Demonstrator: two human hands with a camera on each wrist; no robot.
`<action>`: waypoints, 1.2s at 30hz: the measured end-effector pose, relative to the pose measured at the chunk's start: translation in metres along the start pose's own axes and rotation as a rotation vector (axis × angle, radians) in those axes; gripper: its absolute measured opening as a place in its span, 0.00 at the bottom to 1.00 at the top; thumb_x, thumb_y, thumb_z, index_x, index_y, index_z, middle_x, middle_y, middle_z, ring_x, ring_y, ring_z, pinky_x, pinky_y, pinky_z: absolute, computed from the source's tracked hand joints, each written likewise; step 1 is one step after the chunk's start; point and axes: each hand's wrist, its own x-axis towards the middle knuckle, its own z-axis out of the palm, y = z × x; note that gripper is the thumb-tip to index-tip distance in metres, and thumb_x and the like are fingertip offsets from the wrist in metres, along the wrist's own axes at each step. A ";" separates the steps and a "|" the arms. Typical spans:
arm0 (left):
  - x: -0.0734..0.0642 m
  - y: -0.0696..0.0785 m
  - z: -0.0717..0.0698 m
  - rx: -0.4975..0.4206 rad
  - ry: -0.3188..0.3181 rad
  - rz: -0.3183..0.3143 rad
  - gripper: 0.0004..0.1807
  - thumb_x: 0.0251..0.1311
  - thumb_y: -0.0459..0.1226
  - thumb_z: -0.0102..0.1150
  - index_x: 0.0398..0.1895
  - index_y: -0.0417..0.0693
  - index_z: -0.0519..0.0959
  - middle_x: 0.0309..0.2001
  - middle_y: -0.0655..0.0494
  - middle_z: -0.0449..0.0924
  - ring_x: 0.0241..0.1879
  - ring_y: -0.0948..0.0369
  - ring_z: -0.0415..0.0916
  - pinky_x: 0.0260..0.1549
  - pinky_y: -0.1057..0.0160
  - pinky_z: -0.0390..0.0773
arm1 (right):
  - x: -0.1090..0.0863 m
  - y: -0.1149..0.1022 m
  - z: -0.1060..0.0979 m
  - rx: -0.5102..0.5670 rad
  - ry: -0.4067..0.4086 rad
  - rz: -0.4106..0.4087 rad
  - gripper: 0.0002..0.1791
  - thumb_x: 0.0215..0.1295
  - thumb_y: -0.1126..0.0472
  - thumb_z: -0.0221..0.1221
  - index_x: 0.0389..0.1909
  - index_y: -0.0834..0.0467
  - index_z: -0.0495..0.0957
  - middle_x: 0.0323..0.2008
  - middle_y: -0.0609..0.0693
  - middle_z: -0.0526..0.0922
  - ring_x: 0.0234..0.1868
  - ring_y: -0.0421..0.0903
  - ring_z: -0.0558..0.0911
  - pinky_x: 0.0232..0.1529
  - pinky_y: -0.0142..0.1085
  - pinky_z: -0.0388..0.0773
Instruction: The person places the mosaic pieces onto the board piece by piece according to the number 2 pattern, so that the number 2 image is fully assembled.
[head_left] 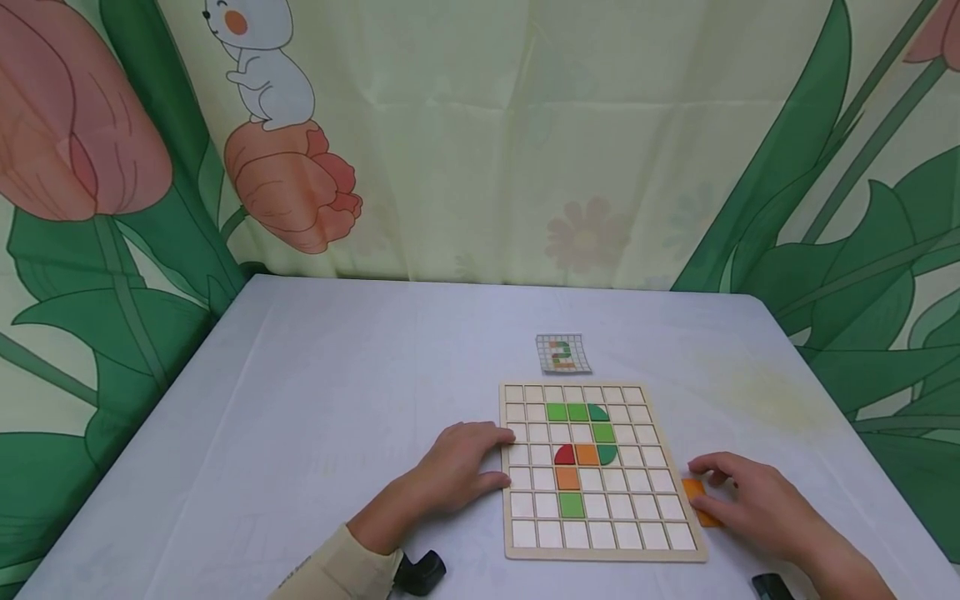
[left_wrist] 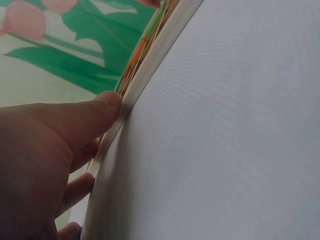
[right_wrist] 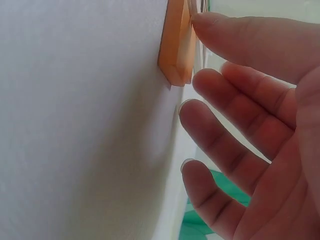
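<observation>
A light wooden grid board lies on the table, its white cells partly filled with green, orange and red tiles. My left hand rests against the board's left edge, thumb and fingertips touching the rim in the left wrist view. Beside the board's right edge lies an orange flat block, partly hidden under my right hand. In the right wrist view, my right thumb touches the orange block, while the other fingers are loosely bent beside it.
Above the board lies a small card printed with a coloured grid pattern. A white cloth covers the table. Behind it hangs a curtain with tulips and a white animal. Black wrist straps show near both arms.
</observation>
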 end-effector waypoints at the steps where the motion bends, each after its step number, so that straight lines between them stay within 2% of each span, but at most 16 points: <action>1: 0.000 0.000 0.000 0.000 0.000 -0.002 0.28 0.61 0.43 0.69 0.64 0.49 0.75 0.60 0.56 0.77 0.65 0.55 0.69 0.64 0.45 0.64 | 0.000 0.000 0.000 -0.001 0.000 0.000 0.23 0.55 0.55 0.73 0.49 0.60 0.82 0.40 0.46 0.82 0.40 0.48 0.77 0.43 0.50 0.78; 18: -0.001 0.000 -0.001 -0.012 -0.004 0.000 0.28 0.61 0.43 0.69 0.64 0.48 0.75 0.60 0.56 0.77 0.65 0.56 0.68 0.65 0.46 0.64 | 0.006 -0.002 0.000 -0.051 -0.019 0.016 0.19 0.55 0.56 0.73 0.47 0.57 0.83 0.35 0.45 0.80 0.37 0.47 0.75 0.38 0.44 0.75; 30: -0.001 0.001 -0.001 -0.005 0.002 0.004 0.28 0.62 0.43 0.69 0.64 0.48 0.75 0.60 0.56 0.77 0.65 0.55 0.69 0.65 0.45 0.64 | 0.010 -0.006 -0.002 -0.065 -0.042 0.036 0.20 0.56 0.58 0.73 0.48 0.59 0.82 0.39 0.48 0.82 0.39 0.49 0.77 0.42 0.52 0.79; 36: -0.001 0.000 0.000 0.005 0.005 0.011 0.28 0.62 0.43 0.69 0.64 0.48 0.75 0.60 0.56 0.77 0.65 0.56 0.69 0.64 0.47 0.65 | 0.011 -0.006 -0.003 -0.073 -0.042 0.028 0.20 0.55 0.58 0.73 0.48 0.60 0.83 0.39 0.48 0.82 0.38 0.49 0.76 0.43 0.52 0.79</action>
